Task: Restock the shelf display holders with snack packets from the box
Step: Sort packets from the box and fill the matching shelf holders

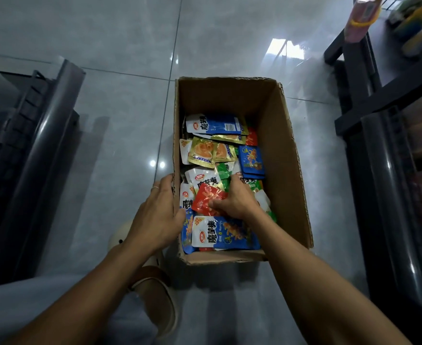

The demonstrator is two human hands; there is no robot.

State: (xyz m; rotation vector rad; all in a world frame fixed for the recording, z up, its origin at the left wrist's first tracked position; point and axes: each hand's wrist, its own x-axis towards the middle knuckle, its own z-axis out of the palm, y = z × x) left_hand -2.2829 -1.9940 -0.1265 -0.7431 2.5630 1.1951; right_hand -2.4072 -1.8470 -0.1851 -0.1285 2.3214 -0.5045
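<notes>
Glossy grey tiled floor (120,115). Open brown cardboard box (279,145) at centre, well stocked with mixed snack packets (217,125). Dark shelf rack (369,100) at right; display holders not clearly visible. Left hand (158,215) gripping box's left wall, thumb inside. Right hand (237,200) inside box, pinching red foil packet (206,197). Restocking judged early; most packets remaining.

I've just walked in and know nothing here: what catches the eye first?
An open cardboard box on the glossy tiled floor, heaped with colourful snack packets. The right hand reaches in, fingers pinching a red packet, while the left hand holds the box's edge.
</notes>
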